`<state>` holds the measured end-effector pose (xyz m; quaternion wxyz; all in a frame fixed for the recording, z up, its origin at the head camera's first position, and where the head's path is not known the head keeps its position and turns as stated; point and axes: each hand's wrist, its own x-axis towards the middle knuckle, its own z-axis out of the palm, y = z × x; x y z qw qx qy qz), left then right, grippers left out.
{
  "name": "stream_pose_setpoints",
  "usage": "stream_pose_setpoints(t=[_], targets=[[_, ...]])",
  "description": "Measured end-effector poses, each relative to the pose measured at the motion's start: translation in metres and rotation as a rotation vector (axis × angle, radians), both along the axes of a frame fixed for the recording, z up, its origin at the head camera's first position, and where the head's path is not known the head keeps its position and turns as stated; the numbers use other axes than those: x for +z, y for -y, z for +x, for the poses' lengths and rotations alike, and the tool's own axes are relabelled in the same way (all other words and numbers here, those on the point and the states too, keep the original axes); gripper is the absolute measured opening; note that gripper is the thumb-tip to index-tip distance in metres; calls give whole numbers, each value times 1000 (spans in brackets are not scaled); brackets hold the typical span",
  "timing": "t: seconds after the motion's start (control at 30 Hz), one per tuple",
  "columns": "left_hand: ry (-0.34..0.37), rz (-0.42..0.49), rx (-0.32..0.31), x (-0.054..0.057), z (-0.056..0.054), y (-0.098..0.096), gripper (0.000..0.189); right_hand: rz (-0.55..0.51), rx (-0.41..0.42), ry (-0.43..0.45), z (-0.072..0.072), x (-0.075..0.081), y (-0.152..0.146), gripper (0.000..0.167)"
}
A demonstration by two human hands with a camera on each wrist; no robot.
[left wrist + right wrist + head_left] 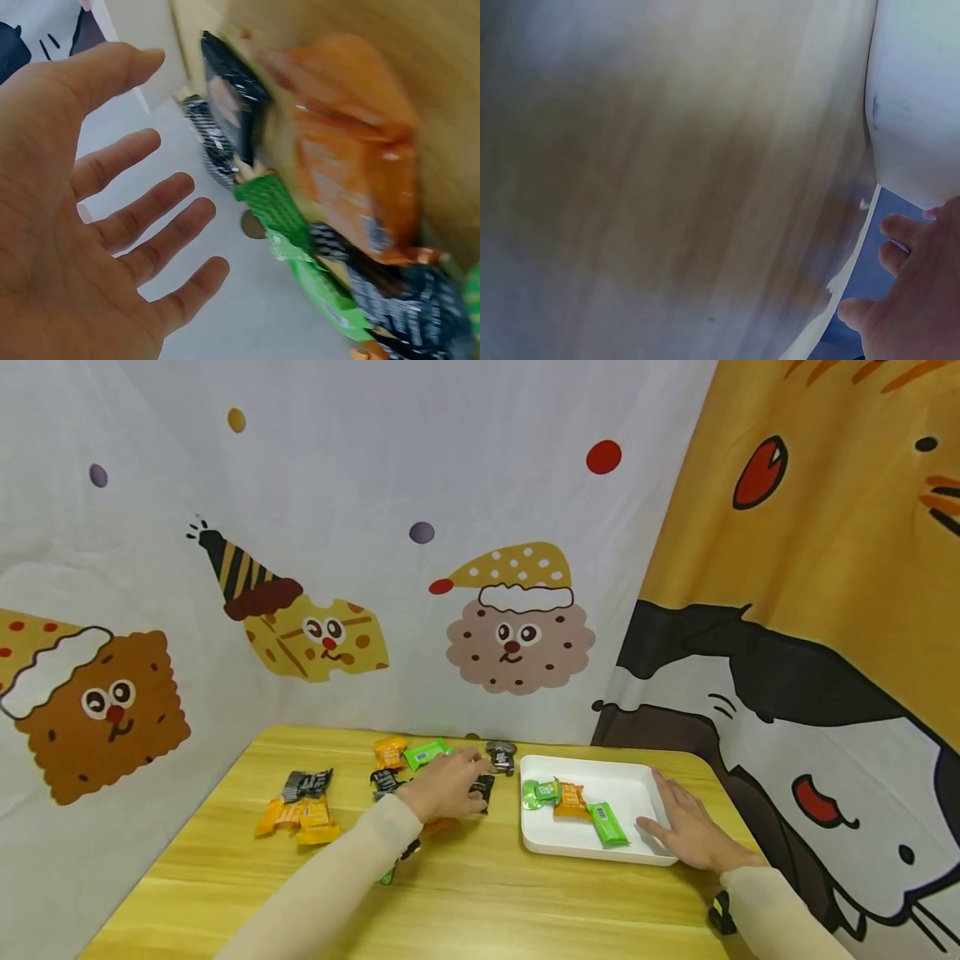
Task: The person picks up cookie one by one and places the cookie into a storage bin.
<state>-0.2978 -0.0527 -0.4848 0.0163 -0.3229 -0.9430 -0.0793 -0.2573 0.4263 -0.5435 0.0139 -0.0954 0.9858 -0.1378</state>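
Left hand (447, 783), centre of the head view, palm down above a scatter of wrapped packets; its grip is spread, thumb well apart from 4 separated fingers in the left wrist view, and it holds nothing. Right hand (690, 831), right of centre, at the right edge of a white tray (637, 785); grip spread, thumb over the tray's interior, fingers along the rim; how firmly it presses, cannot tell. Tray contents, 3 items in a slanting row: green crumpled packet (540, 793) at left, orange packet (572, 801) in the middle, green flat packet (607, 824) at lower right. Scatter about the left hand, left of the tray: yellow-orange packet (390, 752) and bright green packet (427, 753) above, black packet (386, 782) at left, 2 more at right, namely upper black packet (501, 757) and lower black packet (482, 791); large orange packet (360, 150), right of centre in the left wrist view. Separate cluster (307, 785), left of the scatter: black and yellow-orange wrappers, overlapping, exact count unclear. Support: 1 wood-grain worktop (487, 910), lower half of the head view. Backdrop: pale printed curtain (337, 468) with cartoon biscuits and cheese, upper left and centre.
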Motion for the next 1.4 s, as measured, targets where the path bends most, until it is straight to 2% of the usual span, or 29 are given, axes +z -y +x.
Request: stream_pose_setpoints(t=[0.17, 0.4, 0.7, 0.9, 1.03, 1.4], targets=[[-8, -20, -20, -8, 1, 7, 67, 1, 3, 4, 1, 0, -1, 113], [23, -21, -19, -14, -1, 9, 67, -16, 14, 9, 0, -1, -2, 113], [68, -18, -24, -17, -10, 6, 64, -6, 16, 2, -1, -1, -2, 112], [66, -79, -40, -20, -15, 4, 64, -3, 3, 14, -1, -1, -1, 114], [63, -94, -37, -21, -16, 3, 64, -7, 0, 17, -1, -1, -1, 114], [99, -57, -39, -19, -16, 1, 58, -20, 6, 21, -1, -1, -1, 112]])
